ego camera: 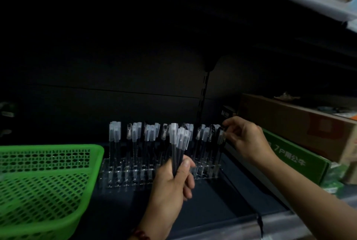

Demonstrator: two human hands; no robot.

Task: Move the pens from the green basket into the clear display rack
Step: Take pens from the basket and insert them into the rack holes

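Seemingly mid-job, the head view looks down into a dark shelf point(222, 201) bay where the clear display rack point(123, 177) stands at the middle, with rows of pens point(135, 133) upright in its holes, pale caps upward. The left hand point(170, 185) is curled round a small bundle of pens point(180, 143), held upright just in front of the rack, thumb pressed across the barrels. The right hand point(247, 139) reaches to the rack's right end and pinches the capped top of one pen point(221, 137) between thumb and fingertips; whether that pen sits in a hole cannot be told. The green basket point(44, 177) sits on the shelf just left of the rack. A green box point(295, 158) and a cardboard box point(289, 119) lie to the right.
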